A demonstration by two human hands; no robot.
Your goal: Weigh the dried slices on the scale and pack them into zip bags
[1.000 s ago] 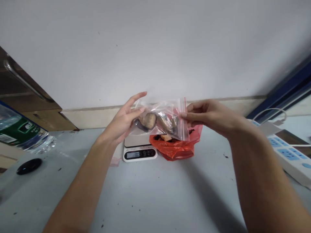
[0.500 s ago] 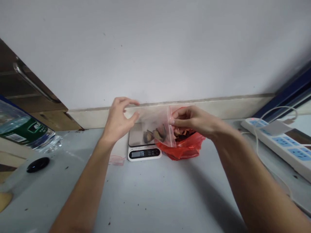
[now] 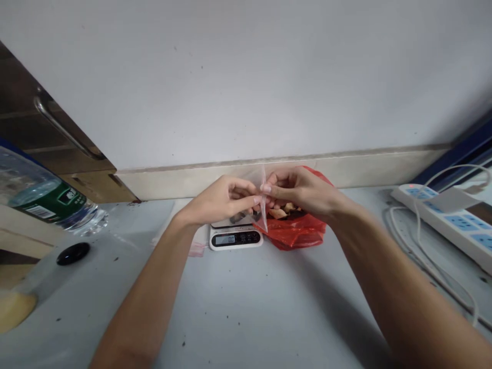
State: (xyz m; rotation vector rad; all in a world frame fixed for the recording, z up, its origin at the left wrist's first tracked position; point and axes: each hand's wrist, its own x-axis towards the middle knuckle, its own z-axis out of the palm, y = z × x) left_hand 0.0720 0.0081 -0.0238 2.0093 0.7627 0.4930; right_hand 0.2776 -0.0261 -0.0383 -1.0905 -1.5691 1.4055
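While poised over the white digital scale [image 3: 236, 241] and, right of it, the crumpled red plastic bag [image 3: 295, 237], pinches at frame centre the rim of a clear plastic zip bag [image 3: 263, 215] with left hand [image 3: 230, 199] and right hand [image 3: 303, 192], equally near. Holds that rim's long axis upright, with the body leftward, partly behind the left hand.

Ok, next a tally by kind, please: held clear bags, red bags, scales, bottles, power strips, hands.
Held clear bag: 1
Red bag: 1
Scale: 1
Bottle: 1
Power strip: 1
Hands: 2 (left hand, right hand)
Total: 7
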